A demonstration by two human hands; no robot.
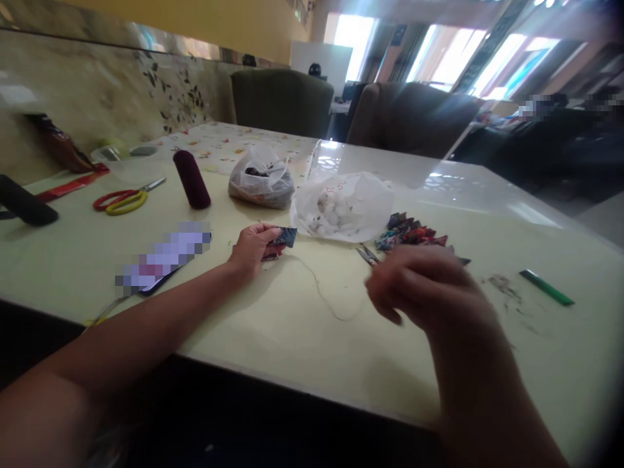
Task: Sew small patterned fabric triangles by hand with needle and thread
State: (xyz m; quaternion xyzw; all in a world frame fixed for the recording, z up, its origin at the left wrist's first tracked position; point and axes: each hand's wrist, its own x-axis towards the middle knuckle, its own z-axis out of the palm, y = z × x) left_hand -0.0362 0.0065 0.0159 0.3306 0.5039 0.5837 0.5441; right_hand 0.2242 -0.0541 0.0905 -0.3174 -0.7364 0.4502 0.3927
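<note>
My left hand [253, 250] is closed, pinching a small dark patterned fabric piece [286, 236] between thumb and fingers just above the table. A thin thread [316, 286] trails from the fabric in a loose curve towards my right hand [419, 283]. That hand is raised, blurred by motion, with its fingers drawn together; what they hold is too small to make out. Just behind it lie metal thread snips [368, 255], partly covered by the hand. Beyond, several folded patterned fabric pieces [414, 231] lie in a cluster.
Two plastic bags, one with white stuffing [341, 208] and one with dark contents [260, 179], stand mid-table. At left are scissors [129, 198], a maroon thread cone [192, 179], a phone [168, 260] and a dark cylinder [26, 201]. A green-handled cutter [546, 287] lies right, beside thread scraps.
</note>
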